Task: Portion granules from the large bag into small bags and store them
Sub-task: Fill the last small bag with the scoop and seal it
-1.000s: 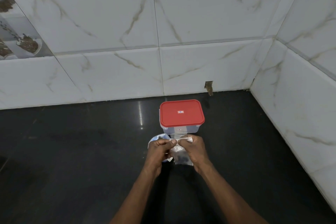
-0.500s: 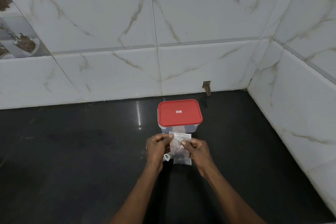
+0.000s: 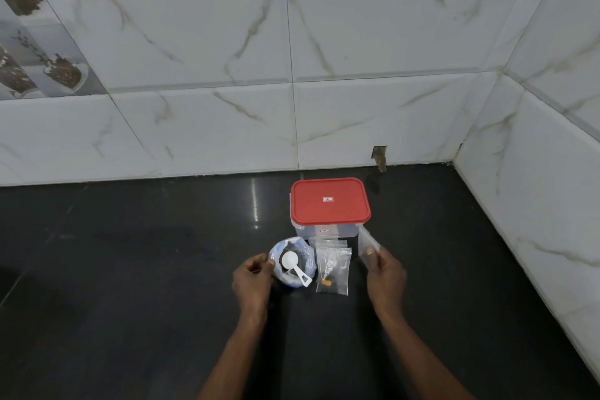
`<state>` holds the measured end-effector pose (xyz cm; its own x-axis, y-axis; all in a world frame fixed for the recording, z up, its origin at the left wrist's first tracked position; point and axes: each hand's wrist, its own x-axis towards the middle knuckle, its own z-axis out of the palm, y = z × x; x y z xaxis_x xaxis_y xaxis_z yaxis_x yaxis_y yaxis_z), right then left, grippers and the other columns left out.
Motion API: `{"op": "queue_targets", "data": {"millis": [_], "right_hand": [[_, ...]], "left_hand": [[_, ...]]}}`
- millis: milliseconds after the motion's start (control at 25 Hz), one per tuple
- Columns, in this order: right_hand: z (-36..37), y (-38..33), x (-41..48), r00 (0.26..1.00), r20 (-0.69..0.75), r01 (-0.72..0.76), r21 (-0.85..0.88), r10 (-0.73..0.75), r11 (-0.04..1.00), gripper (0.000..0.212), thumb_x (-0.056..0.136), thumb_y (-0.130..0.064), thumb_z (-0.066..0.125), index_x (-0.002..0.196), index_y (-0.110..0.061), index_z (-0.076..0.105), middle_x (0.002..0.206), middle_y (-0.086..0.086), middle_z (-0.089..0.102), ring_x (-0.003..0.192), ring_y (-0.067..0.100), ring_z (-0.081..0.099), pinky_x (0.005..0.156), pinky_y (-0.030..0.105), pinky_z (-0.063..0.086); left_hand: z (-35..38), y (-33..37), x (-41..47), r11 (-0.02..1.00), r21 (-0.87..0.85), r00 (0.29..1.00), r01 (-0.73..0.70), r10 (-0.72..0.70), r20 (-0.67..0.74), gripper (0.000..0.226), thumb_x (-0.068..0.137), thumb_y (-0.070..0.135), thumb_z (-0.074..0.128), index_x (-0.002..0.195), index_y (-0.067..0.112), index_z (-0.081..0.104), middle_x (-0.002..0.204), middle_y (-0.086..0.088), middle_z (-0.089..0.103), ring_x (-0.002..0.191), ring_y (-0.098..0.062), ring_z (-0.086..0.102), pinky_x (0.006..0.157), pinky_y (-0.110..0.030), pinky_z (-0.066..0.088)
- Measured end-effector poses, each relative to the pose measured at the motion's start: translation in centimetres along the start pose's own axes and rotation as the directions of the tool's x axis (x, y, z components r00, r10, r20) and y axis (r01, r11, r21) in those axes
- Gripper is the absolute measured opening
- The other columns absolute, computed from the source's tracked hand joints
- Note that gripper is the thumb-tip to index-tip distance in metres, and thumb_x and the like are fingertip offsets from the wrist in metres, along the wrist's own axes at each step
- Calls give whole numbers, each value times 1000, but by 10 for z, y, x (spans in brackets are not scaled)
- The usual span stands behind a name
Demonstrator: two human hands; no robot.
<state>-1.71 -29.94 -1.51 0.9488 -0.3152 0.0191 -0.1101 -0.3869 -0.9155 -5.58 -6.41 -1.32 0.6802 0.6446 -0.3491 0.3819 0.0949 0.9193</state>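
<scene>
Nearest: both forearms reach in over the glossy black stone countertop (image 3: 130, 286).

Left hand (image 3: 251, 282): fingers curled, thumb and forefinger pinched on the near-left rim of the large rolled-down white-and-blue plastic bag (image 3: 293, 265). Bag sits on the counter, mouth open. A white plastic measuring scoop (image 3: 292, 265) lies inside, bowl up, handle pointing near-right. Granules are dark and barely visible under the scoop; fill level can't be judged.

Right hand (image 3: 384, 273): thumb pressed on top of a small clear plastic zip bag (image 3: 367, 245), fingers beneath, so a pinch at its near end. Bag is held above the counter, just right of the stack, and looks empty.

Between the hands: a stack of small clear zip bags (image 3: 332, 265) lies flat on the counter; something small and orange shows at its near edge.

Step in hand, as judged: open the held bag for filling.
- Keep the left pinch on the rim so the large bag doesn't slump.
- Rub the small bag's lips apart w/ thumb and finger; confirm both zip tracks are separated.
- Bring its mouth over the large bag before scooping, so spills fall back in.
- Fill level scoops only; leave the zip clear of granules.

Farthest: the clear rectangular plastic container w/ red lid (image 3: 330, 201) stands just behind the stack, lid on. Presumably storage; it needs opening before filled bags go in.
</scene>
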Motion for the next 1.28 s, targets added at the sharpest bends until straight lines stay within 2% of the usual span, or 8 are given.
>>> {"op": "queue_targets", "data": {"millis": [120, 280, 400, 520, 680, 840, 1080, 1280], "right_hand": [[11, 3, -15, 953, 298, 82, -65, -59, 995, 42, 92, -31, 65, 131, -15, 62, 121, -7, 67, 113, 7, 60, 95, 18, 43], [13, 7, -23, 918, 378, 183, -126, -124, 975, 66, 89, -37, 69, 146, -13, 45, 150, -3, 42, 141, 14, 36, 117, 31, 29], [18, 3, -30, 855, 224, 509, -190, -467, 840, 47, 92, -34, 57, 134, -13, 57, 140, -1, 51, 130, 14, 43, 109, 31, 36], [37, -9, -45, 719, 257, 694, -304, -646, 652, 24, 90, -29, 53, 103, -17, 70, 98, -2, 62, 90, 15, 57, 76, 29, 50], [66, -28, -67, 889, 390, 420, -475, -243, 773, 27, 95, -36, 49, 102, -15, 65, 91, 4, 67, 84, 23, 67, 67, 32, 51], [74, -32, -62, 942, 337, 75, -224, 5, 972, 9, 88, -15, 58, 80, -14, 62, 73, 4, 68, 70, 22, 67, 68, 39, 55], [20, -64, -60, 997, 69, -56, 188, 44, 981, 10, 87, -11, 65, 82, -19, 67, 60, 4, 68, 48, 17, 66, 46, 35, 55], [-22, -13, -30, 940, -162, -265, 211, 301, 941, 7, 91, -8, 62, 92, -12, 67, 61, 6, 70, 43, 16, 65, 51, 30, 53]], "left_hand": [[4, -9, 0, 998, 59, 1000, -15, 13, 25, 41, 82, 40, 77, 111, 12, 73, 103, -3, 76, 97, -26, 74, 92, -51, 59], [8, 7, -4, 977, 176, 990, -123, 110, 85, 29, 81, 33, 81, 101, 16, 71, 91, 5, 73, 87, -15, 70, 85, -31, 54], [12, 13, 0, 948, 261, 980, -183, 156, 123, 32, 80, 24, 83, 108, 14, 70, 89, 5, 70, 85, -15, 67, 80, -26, 48], [14, 11, 0, 949, 278, 988, -150, 131, 88, 29, 82, 19, 79, 108, 8, 71, 87, 1, 69, 85, -20, 67, 77, -25, 45], [10, 10, -4, 961, 248, 990, -122, 99, 101, 22, 84, 19, 76, 104, 9, 72, 87, -2, 74, 87, -24, 72, 80, -34, 56], [6, 3, -1, 968, 228, 989, -102, 73, 131, 35, 78, 37, 77, 105, 16, 73, 88, 1, 76, 84, -19, 74, 82, -44, 61], [3, 7, -1, 989, 126, 992, -76, 61, 114, 22, 89, 36, 73, 100, 18, 70, 90, -1, 76, 80, -19, 76, 71, -44, 65], [3, 6, 1, 987, 143, 988, -75, 54, 145, 14, 86, 34, 76, 97, 26, 70, 88, 5, 76, 83, -17, 75, 80, -47, 63]]}}
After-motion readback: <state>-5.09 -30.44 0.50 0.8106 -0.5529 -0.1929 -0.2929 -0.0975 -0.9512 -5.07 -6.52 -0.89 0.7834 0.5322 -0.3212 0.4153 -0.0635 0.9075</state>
